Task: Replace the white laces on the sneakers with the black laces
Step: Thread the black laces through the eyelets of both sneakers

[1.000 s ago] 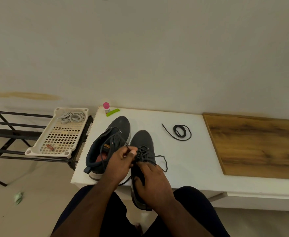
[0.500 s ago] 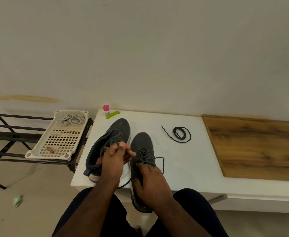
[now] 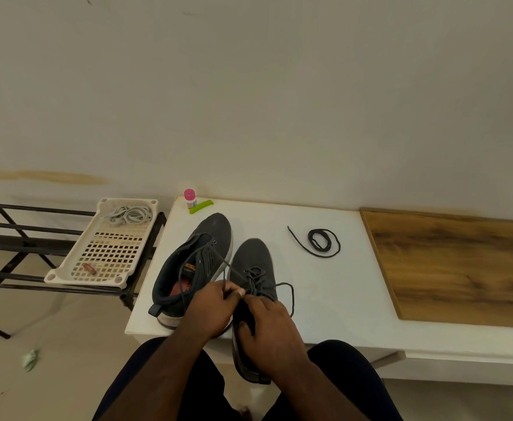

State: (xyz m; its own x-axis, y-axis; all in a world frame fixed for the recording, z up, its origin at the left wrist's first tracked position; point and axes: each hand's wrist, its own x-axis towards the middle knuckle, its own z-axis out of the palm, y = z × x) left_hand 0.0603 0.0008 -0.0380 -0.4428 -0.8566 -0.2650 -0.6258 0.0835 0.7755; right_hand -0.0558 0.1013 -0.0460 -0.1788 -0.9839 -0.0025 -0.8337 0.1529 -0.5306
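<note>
Two dark grey sneakers stand on the white table (image 3: 325, 293). The left sneaker (image 3: 194, 262) lies further back, and the right sneaker (image 3: 253, 268) hangs over the table's front edge with a black lace (image 3: 276, 287) threaded through its eyelets. My left hand (image 3: 212, 308) pinches a black lace end between the two shoes. My right hand (image 3: 271, 332) grips the right sneaker at its opening. A spare coiled black lace (image 3: 320, 241) lies further right on the table. White laces (image 3: 129, 214) sit heaped in a cream tray (image 3: 103, 253).
The tray rests on a black metal rack (image 3: 21, 235) left of the table. A small pink-capped bottle (image 3: 190, 198) and a green clip (image 3: 201, 206) stand at the table's back edge. A wooden board (image 3: 461, 268) covers the right side. My knees are at the table's front.
My left hand has shifted right and down, drawing the lace end towards the right sneaker. My right hand stays on that shoe.
</note>
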